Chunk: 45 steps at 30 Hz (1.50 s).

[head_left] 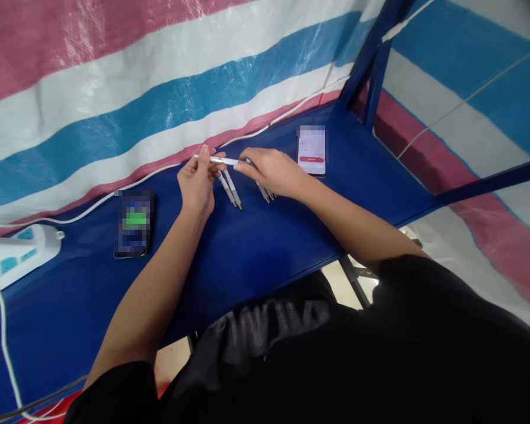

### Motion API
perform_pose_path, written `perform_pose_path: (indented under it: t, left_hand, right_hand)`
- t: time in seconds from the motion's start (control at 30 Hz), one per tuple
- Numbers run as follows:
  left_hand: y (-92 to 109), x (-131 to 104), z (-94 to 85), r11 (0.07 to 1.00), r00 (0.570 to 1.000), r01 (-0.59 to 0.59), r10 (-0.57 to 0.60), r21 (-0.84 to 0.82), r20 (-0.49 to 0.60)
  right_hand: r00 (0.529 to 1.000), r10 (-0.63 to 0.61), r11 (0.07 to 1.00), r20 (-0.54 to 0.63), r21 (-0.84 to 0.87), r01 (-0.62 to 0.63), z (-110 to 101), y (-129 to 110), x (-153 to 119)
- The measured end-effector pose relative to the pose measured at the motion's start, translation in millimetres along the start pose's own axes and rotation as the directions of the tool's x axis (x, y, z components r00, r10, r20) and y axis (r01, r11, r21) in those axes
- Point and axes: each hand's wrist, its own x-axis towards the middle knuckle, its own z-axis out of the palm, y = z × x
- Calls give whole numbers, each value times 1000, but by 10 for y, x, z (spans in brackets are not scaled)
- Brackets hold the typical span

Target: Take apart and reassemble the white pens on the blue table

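Glare streaks the striped sheeting (181, 88) (pixelation blots the phones (135, 224)).

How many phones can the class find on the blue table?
2. One phone lies between the left forearm and the white power strip; the other phone lies just beyond the right wrist.

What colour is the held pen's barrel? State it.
The held pen's barrel is white, as the head view shows.

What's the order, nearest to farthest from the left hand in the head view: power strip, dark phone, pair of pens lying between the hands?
1. Pair of pens: just right of the left hand.
2. Dark phone: left of that hand, lying on the blue surface.
3. Power strip: farther left, at the picture's edge.
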Motion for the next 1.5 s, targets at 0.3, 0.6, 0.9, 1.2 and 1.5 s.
perform_pose_path:
  t: [0.3, 0.6, 0.9, 1.2, 1.5]
  left_hand:
    - [-91, 1, -34, 997, 998, 48, -46, -53, 38]
    - [-129, 17, -52, 996, 999, 37, -36, -77, 5]
    - [-126, -7, -42, 995, 1000, 24, -26, -99, -15]
    - [-194, -26, -44, 997, 997, -71, 71, 1, 13]
    - [-190, -175, 15, 885, 929, -348, 282, 310, 239]
  right_hand:
    - [998, 38, 968, -50, 251, -24, -27, 184, 27]
    - [996, 92, 929, 3, 360, -87, -76, 254, 60]
    - [993, 119, 889, -21, 447, -97, -50, 326, 77]
    - [965, 183, 693, -189, 721, 10, 64, 465, 188]
    - [934, 259, 547, -248, 834, 69, 30, 600, 246]
